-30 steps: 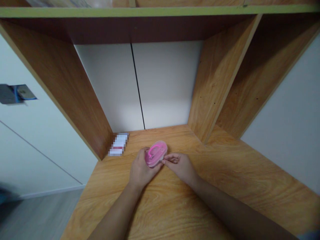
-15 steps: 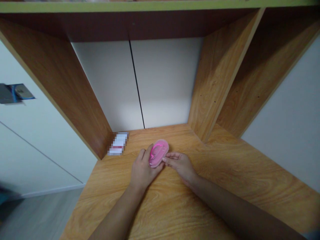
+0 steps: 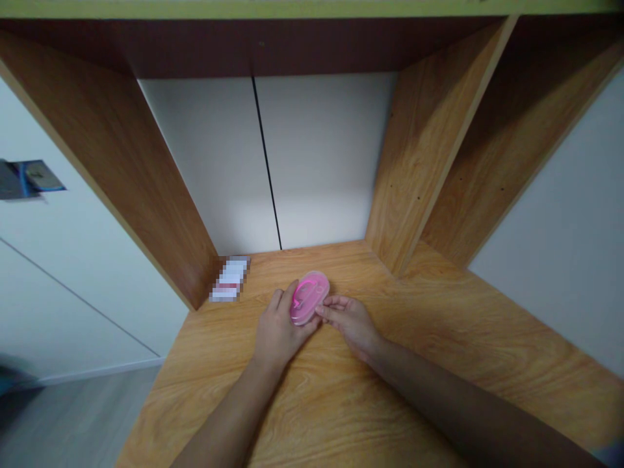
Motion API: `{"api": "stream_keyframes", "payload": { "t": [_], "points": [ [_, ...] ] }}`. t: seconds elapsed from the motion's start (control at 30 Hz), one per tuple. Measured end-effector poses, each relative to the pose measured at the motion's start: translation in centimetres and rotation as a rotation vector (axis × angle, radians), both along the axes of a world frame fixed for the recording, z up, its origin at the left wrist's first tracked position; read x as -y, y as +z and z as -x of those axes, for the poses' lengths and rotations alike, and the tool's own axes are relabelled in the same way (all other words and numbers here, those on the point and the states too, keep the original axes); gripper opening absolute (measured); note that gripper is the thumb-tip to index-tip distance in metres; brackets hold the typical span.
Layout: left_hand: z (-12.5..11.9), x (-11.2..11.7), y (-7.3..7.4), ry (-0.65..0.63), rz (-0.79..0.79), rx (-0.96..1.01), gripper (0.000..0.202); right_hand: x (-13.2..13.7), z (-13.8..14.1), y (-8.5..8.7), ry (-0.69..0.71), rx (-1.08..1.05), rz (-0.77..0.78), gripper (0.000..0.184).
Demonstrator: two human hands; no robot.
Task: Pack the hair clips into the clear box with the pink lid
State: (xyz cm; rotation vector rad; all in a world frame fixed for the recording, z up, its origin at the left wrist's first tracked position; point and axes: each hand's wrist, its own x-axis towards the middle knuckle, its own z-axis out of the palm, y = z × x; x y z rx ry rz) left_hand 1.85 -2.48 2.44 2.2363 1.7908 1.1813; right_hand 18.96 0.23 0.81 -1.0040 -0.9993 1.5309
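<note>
Pink clear plastic oval case (image 3: 310, 298) at 12 o'clock on wood desk (image 3: 312, 416), L hand (image 3: 279, 323) fingers curled round edge, R hand (image 3: 351, 322) fingers pinching rim; looks light, stiff, slippery, best gripped by sides.

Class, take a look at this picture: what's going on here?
A person holds a pink translucent plastic oval case between both hands on a wooden desk. The left hand wraps its left side; the right hand pinches its lower right edge. A blurred packet lies beside the left shelf panel.
</note>
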Motion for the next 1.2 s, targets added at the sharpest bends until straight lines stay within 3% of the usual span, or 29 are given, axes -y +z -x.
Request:
{"api": "stream_keyframes", "payload": {
  "t": [0.37,0.7,1.2],
  "points": [
    [-0.1,-0.1,-0.4,0.024,0.002,0.012,0.074,-0.2,-0.1,-0.1,0.022,-0.038,0.029,0.038],
    [-0.5,0.1,-0.3,0.113,0.001,-0.11,0.078,0.5,-0.7,0.9,0.107,0.147,-0.014,0.035],
    [-0.4,0.1,-0.1,0.018,-0.045,-0.006,0.076,0.3,-0.5,0.8,0.16,-0.022,0.004,0.039]
  ]
}}
